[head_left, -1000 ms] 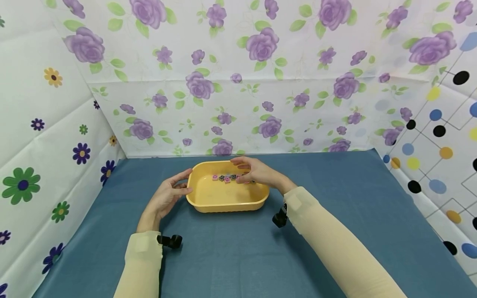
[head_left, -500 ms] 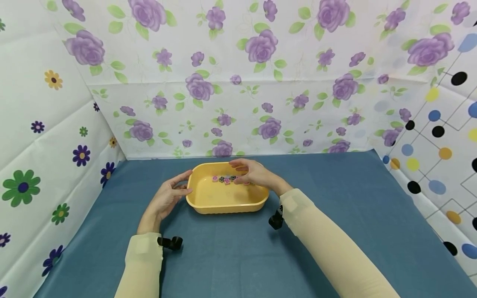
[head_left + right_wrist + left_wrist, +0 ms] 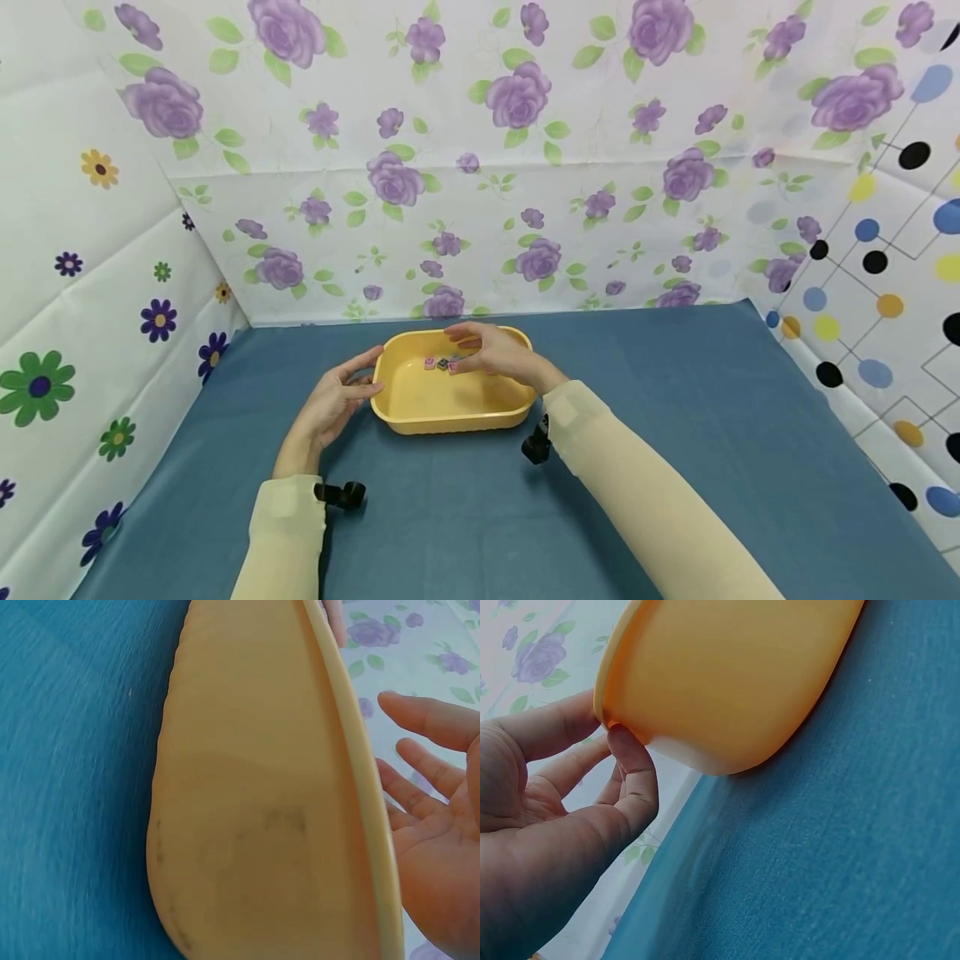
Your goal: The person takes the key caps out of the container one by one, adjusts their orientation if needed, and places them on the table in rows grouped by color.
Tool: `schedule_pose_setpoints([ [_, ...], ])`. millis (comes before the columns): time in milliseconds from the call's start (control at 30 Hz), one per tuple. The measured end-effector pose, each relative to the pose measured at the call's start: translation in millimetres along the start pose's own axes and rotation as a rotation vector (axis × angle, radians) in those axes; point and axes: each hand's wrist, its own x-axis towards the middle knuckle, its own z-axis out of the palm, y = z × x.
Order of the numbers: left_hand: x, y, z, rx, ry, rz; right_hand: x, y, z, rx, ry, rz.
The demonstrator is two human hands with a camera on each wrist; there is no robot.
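A yellow plastic tray [image 3: 442,422] with rounded corners stands on the blue cloth, and small pink and dark square pieces [image 3: 430,363] lie in a row inside it, towards the back. My left hand [image 3: 332,408] holds the tray's left end, thumb and fingers at the rim. That grip shows closer in the left wrist view, where the thumb meets the underside of the lip. Over the tray's back half is my right hand [image 3: 498,354], fingers spread and loosely bent, hiding some of the pieces. In the right wrist view its fingers [image 3: 431,724] appear beyond the rim with nothing between them.
Blue cloth [image 3: 465,517] covers the table around the tray. A white sheet with purple flowers [image 3: 540,258] hangs behind it. Patterned sheets rise at the left [image 3: 157,320] and right [image 3: 890,306]. Each wrist wears a small black camera [image 3: 349,495].
My right hand has moved left over the tray, covering more of the pieces. The left hand stays at the tray's left end. The head view has shifted slightly.
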Motion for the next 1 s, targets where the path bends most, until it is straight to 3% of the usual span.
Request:
schedule_pose_setpoints([
  [333,-3.1,0.7,-1.0,-0.007,-0.014,0.013,6,-4,7.6,0.002,-0.023,-0.036],
  [1000,0.9,-1.1,-0.2,-0.041,-0.008,0.001,14,5,11.8,0.004,0.015,0.013],
])
